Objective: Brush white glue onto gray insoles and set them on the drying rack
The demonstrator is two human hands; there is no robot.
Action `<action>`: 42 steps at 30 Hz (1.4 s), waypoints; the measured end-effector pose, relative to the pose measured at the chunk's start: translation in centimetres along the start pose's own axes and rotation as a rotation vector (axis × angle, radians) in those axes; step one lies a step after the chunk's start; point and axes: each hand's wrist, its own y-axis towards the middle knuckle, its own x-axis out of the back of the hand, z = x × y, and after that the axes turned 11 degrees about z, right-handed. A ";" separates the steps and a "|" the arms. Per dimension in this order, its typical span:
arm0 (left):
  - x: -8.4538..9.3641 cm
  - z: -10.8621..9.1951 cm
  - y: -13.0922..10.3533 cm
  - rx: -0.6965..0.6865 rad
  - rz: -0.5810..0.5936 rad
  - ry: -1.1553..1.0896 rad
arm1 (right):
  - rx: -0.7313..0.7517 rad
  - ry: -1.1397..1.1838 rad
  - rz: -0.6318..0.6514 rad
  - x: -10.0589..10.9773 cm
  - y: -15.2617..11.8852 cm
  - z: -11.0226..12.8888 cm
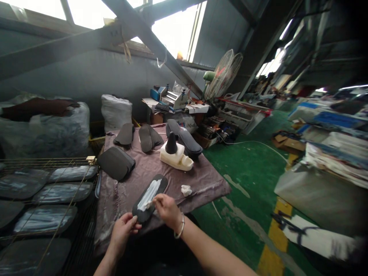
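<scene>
A dark grey insole-shaped pad [163, 183] lies slanted at the near edge of the cloth-covered table [201, 180]. White paste [150, 193] is spread in a long streak along its middle. My left hand [124, 230] pinches the pad's near end between thumb and fingers. Over its right side, my right hand [168, 211] is closed on a small applicator with a whitish, paste-covered tip [148, 204] touching the paste; its exact kind is hidden by the fingers. A crumpled white wad [186, 190] sits right of the pad. Beyond it stands a cream plastic container [175, 159] with a black cone [171, 143] on top.
Stacks of dark pads [116, 163] stand along the table's left and far sides. To my left, a wire rack [83, 180] bears several pads with white streaks. A roller machine [174, 97] and a fan [222, 74] are at the back. Green floor [241, 165] lies to the right.
</scene>
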 end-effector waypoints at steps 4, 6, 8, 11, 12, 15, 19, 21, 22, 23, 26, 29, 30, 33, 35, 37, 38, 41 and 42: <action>-0.1 0.0 -0.2 -0.010 -0.006 0.003 | -0.093 -0.082 -0.239 3.5 2.0 -4.3; -0.2 -0.2 -0.3 -0.014 -0.009 0.001 | -0.073 -0.112 -0.256 4.3 2.2 -5.2; -0.3 -0.3 -0.4 -0.016 -0.020 -0.008 | -0.022 -0.165 -0.190 3.9 1.6 -4.7; -0.3 -0.4 -0.4 -0.007 -0.034 -0.016 | 0.054 -0.218 -0.005 1.7 -0.2 -2.0; -0.4 -0.4 -0.4 -0.003 -0.038 -0.013 | 0.069 -0.198 0.049 0.9 -0.9 -1.0; -0.3 -0.3 -0.3 0.004 -0.030 0.001 | 0.071 -0.051 0.104 -0.9 -1.8 1.1; -0.1 0.0 -0.2 -0.004 -0.013 0.020 | -0.020 0.023 -0.073 0.3 -0.4 -0.7; -0.1 0.0 -0.2 -0.001 -0.014 0.035 | -0.044 -0.015 -0.183 2.0 1.0 -2.6; -0.2 -0.1 -0.2 0.000 -0.016 0.038 | -0.041 -0.034 -0.225 2.8 1.7 -3.5; -0.2 -0.2 -0.3 -0.001 -0.021 0.035 | -0.031 -0.055 -0.252 3.5 2.3 -4.2; -0.5 -0.5 -0.4 -0.003 -0.030 0.011 | 0.029 -0.150 -0.231 4.1 3.5 -5.1; -0.6 -0.5 -0.5 0.004 -0.036 -0.003 | 0.109 -0.268 -0.099 2.6 3.4 -4.4; -0.6 -0.4 -0.4 0.006 -0.037 -0.002 | 0.140 -0.289 -0.041 2.0 3.1 -4.0; -0.6 -0.2 -0.3 0.001 -0.056 0.003 | 0.218 -0.274 0.076 1.1 2.6 -3.3; -0.6 0.0 -0.1 0.001 -0.058 0.004 | 0.226 -0.264 0.048 1.6 2.9 -3.5; -0.6 0.2 0.0 -0.010 -0.074 0.003 | 0.197 -0.308 -0.010 2.4 3.6 -4.2; -0.6 0.3 0.1 -0.017 -0.085 0.003 | 0.182 -0.347 -0.020 2.8 3.9 -4.6; -0.4 0.8 0.5 -0.022 -0.100 0.013 | 0.201 -0.455 0.070 2.9 4.1 -4.8; -0.4 1.0 0.6 -0.020 -0.095 0.015 | 0.229 -0.469 0.117 2.7 3.9 -4.6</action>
